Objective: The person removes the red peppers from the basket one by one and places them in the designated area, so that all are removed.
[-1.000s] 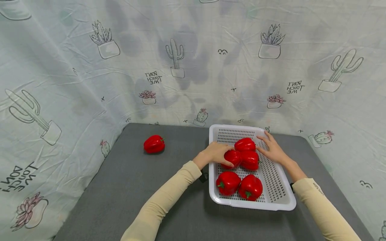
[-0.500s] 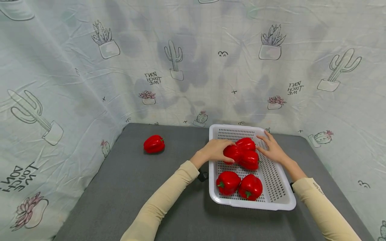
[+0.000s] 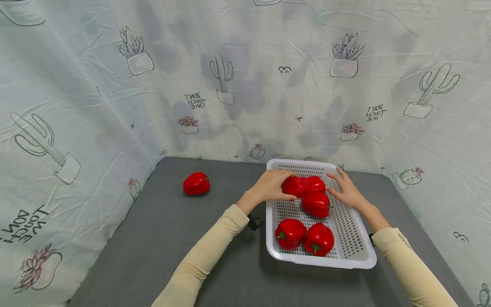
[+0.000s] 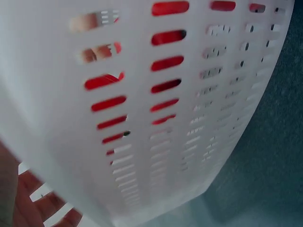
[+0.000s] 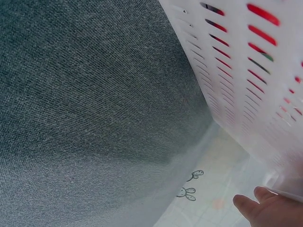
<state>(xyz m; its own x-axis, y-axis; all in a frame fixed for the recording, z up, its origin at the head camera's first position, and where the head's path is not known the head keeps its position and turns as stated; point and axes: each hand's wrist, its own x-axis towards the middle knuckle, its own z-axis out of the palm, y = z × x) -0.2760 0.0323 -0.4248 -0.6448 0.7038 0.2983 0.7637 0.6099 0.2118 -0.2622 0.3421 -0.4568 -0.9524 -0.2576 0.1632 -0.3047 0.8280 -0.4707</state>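
Observation:
In the head view my left hand [image 3: 270,186] reaches over the left rim of a white perforated plastic basket [image 3: 350,238] and grips a red bell pepper [image 3: 293,186], thumb on its near side. A second bell pepper [image 3: 316,183] sits right beside it, and a third bell pepper [image 3: 316,205] lies just nearer. My right hand [image 3: 347,190] is at the basket's right rim, fingers spread and holding no pepper. The left wrist view catches the basket's holed wall [image 4: 142,142] with red behind it. Some right-hand fingers [image 5: 258,205] show beside the wall in the right wrist view.
Two more bell peppers, a left one [image 3: 290,233] and a right one [image 3: 319,238], stand in the basket's near end. Another bell pepper [image 3: 196,183] lies on the grey table [image 3: 161,238] at the back left. A cactus-print curtain [image 3: 245,85] closes off the back and sides.
My left hand has moved the gripped bell pepper back and slightly left inside the basket, away from the nearer pepper. My right hand has kept its place.

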